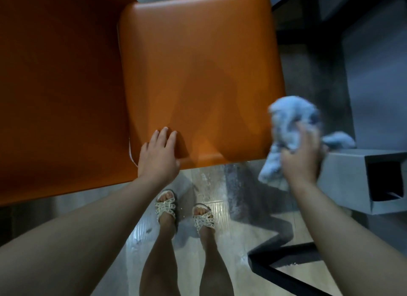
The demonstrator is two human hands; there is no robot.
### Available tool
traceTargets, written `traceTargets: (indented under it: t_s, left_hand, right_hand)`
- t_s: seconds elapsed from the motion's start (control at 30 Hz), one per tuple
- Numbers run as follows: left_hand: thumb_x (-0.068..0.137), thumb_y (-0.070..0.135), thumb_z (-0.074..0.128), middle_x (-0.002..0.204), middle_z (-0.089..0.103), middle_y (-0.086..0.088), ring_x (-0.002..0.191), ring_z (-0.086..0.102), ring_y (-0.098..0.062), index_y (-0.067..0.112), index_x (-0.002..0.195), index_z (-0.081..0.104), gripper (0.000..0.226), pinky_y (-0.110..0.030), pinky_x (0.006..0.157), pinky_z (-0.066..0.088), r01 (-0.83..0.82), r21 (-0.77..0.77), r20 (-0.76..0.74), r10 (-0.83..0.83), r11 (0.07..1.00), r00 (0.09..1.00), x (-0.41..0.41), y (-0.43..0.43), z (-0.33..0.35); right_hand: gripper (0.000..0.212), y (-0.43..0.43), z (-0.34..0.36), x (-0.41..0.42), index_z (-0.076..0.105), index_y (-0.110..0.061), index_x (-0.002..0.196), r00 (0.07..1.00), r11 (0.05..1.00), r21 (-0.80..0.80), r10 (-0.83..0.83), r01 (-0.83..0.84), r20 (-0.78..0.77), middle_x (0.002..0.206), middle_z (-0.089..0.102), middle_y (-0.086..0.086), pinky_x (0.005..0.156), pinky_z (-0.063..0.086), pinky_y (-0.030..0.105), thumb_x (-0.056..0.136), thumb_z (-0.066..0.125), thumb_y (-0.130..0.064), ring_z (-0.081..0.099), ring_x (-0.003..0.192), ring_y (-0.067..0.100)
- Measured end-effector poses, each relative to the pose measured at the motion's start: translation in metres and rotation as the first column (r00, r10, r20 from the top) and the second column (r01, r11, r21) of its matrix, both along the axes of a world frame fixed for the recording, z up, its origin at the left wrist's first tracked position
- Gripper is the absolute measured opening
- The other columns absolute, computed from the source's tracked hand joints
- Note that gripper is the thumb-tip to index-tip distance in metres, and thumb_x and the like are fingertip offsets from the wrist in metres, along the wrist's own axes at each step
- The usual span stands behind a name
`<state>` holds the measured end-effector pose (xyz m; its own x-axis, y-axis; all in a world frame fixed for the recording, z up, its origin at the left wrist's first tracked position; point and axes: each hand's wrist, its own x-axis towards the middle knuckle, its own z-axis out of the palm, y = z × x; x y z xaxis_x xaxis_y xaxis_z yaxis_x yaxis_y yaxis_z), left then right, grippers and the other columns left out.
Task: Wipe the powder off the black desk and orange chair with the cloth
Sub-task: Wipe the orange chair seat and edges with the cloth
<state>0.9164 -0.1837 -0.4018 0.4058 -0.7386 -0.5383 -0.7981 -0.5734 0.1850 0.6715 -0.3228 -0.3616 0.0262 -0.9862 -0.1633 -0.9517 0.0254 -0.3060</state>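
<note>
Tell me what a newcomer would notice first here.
The glossy orange padded chair seat fills the upper middle of the view, with the left hand resting flat on its front edge. At the seat's right front corner the right hand grips a crumpled light blue cloth, blurred. Below the seat, white powder is scattered over the pale floor near the sandalled feet.

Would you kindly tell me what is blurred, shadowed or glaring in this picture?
Head view: the cloth and right hand are motion-blurred; the left hand is sharp; a shadow crosses the orange chair; glare streaks the floor.
</note>
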Motion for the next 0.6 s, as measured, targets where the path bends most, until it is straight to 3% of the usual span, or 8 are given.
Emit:
traceTargets:
  t_s: [0.07, 0.13, 0.2, 0.27, 0.37, 0.47, 0.53, 0.6]
  left_hand:
    - [0.093, 0.034, 0.045, 0.159, 0.002, 0.000, 0.146, 0.001, -0.023, 0.026, 0.150, 0.007, 0.069, -0.045, 0.116, 0.012, 0.028, 0.045, 0.006, -0.028, 0.999, 1.000, 0.004, 0.006, -0.003]
    - [0.095, 0.036, 0.042, 0.159, 0.003, -0.001, 0.146, 0.002, -0.023, 0.025, 0.150, 0.007, 0.066, -0.045, 0.115, 0.016, 0.063, 0.066, -0.009, -0.063, 0.996, 0.998, 0.006, 0.011, -0.003]
    - [0.094, 0.038, 0.043, 0.159, 0.006, -0.001, 0.146, 0.005, -0.023, 0.025, 0.150, 0.008, 0.067, -0.043, 0.115, 0.018, 0.079, 0.064, -0.040, -0.077, 0.995, 0.996, 0.009, 0.016, -0.001]
    - [0.092, 0.038, 0.047, 0.159, 0.008, -0.001, 0.145, 0.008, -0.022, 0.025, 0.150, 0.008, 0.071, -0.042, 0.115, 0.019, 0.103, 0.065, -0.043, -0.100, 0.993, 0.994, 0.012, 0.021, 0.001]
    - [0.091, 0.036, 0.050, 0.159, 0.008, -0.002, 0.145, 0.008, -0.023, 0.024, 0.150, 0.008, 0.074, -0.043, 0.116, 0.019, 0.079, 0.082, -0.002, -0.079, 0.993, 0.997, 0.014, 0.025, 0.002]
    - [0.091, 0.034, 0.050, 0.158, 0.010, -0.003, 0.145, 0.012, -0.023, 0.024, 0.150, 0.006, 0.074, -0.043, 0.115, 0.022, 0.058, 0.112, -0.001, -0.058, 0.992, 0.998, 0.011, 0.023, 0.005]
    - [0.091, 0.031, 0.051, 0.152, 0.029, -0.005, 0.134, 0.038, -0.023, 0.026, 0.150, 0.008, 0.074, -0.041, 0.105, 0.040, 0.022, 0.099, -0.049, -0.017, 0.995, 0.999, 0.008, 0.021, 0.011]
    - [0.092, 0.029, 0.049, 0.121, 0.061, -0.005, 0.091, 0.064, -0.019, 0.031, 0.149, 0.011, 0.068, -0.036, 0.072, 0.058, -0.060, 0.051, -0.147, 0.067, 0.997, 0.987, 0.005, 0.019, 0.022]
  right_hand:
    - [0.059, 0.021, -0.009, 0.011, 0.045, -0.030, 0.134, 0.961, 0.957, 0.145, 0.265, -0.253, -0.077, 0.150, 0.028, -0.001, 0.096, 0.036, 0.044, 0.080, 0.058, -0.011, 0.035, 0.117, 0.036]
    - [0.055, 0.048, -0.018, -0.005, 0.046, -0.032, 0.133, 0.970, 0.947, 0.249, 0.229, -0.202, -0.082, 0.147, 0.031, -0.003, 0.092, 0.038, 0.042, 0.082, 0.054, -0.010, 0.036, 0.117, 0.033]
    - [0.042, 0.078, -0.021, -0.033, 0.053, -0.028, 0.123, 0.999, 0.908, 0.419, -0.016, 0.032, -0.041, 0.135, 0.046, 0.003, 0.082, 0.039, 0.036, 0.085, 0.051, -0.010, 0.046, 0.105, 0.028]
    - [0.029, 0.094, -0.014, -0.047, 0.059, -0.024, 0.113, 0.938, 0.829, 0.454, -0.342, 0.328, -0.053, 0.121, 0.058, 0.011, 0.075, 0.040, 0.033, 0.087, 0.051, -0.014, 0.051, 0.092, 0.028]
    - [0.040, 0.060, -0.005, -0.030, 0.055, -0.018, 0.123, 0.837, 0.837, 0.125, -0.543, 0.532, 0.074, 0.129, 0.052, 0.018, 0.090, 0.037, 0.036, 0.084, 0.055, -0.010, 0.048, 0.113, 0.036]
    - [0.053, 0.015, -0.001, 0.011, 0.049, -0.018, 0.133, 0.924, 0.943, -0.056, -0.308, 0.328, 0.229, 0.142, 0.041, 0.014, 0.102, 0.025, 0.029, 0.081, 0.055, -0.006, 0.039, 0.125, 0.035]
    - [0.062, 0.022, -0.004, 0.030, 0.044, -0.026, 0.137, 0.991, 0.992, 0.123, -0.037, 0.021, 0.130, 0.147, 0.035, 0.006, 0.107, 0.028, 0.038, 0.079, 0.055, -0.006, 0.034, 0.126, 0.034]
    - [0.064, 0.064, -0.012, 0.026, 0.040, -0.032, 0.138, 0.982, 0.919, 0.348, 0.183, -0.187, 0.044, 0.149, 0.030, -0.003, 0.105, 0.032, 0.040, 0.081, 0.054, -0.008, 0.030, 0.129, 0.030]
